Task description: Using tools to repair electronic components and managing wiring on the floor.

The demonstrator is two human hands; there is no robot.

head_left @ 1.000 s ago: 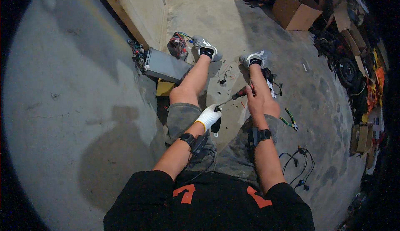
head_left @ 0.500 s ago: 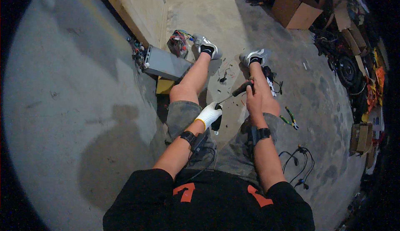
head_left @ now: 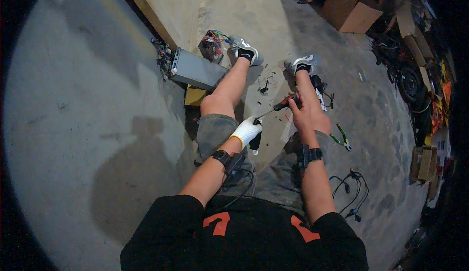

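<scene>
My left hand, in a white knit glove with a yellow edge, is closed around a small black part between my knees. Its exact kind is mostly hidden by the glove. My bare right hand grips a screwdriver by its black and red handle. The metal shaft slants down and left, its tip meeting the top of the black part at the gloved fingers. Right of my right knee, pliers with green and black handles lie opened on the floor.
Beside my left leg are a grey metal case, a yellow box and a bundle of coloured wires. Small scraps litter the floor between my feet. Black cables lie at right; a cardboard box stands far right.
The whole view has shifted slightly. Both hands keep their hold, with the screwdriver still against the black part and its handle tilted a little differently.
</scene>
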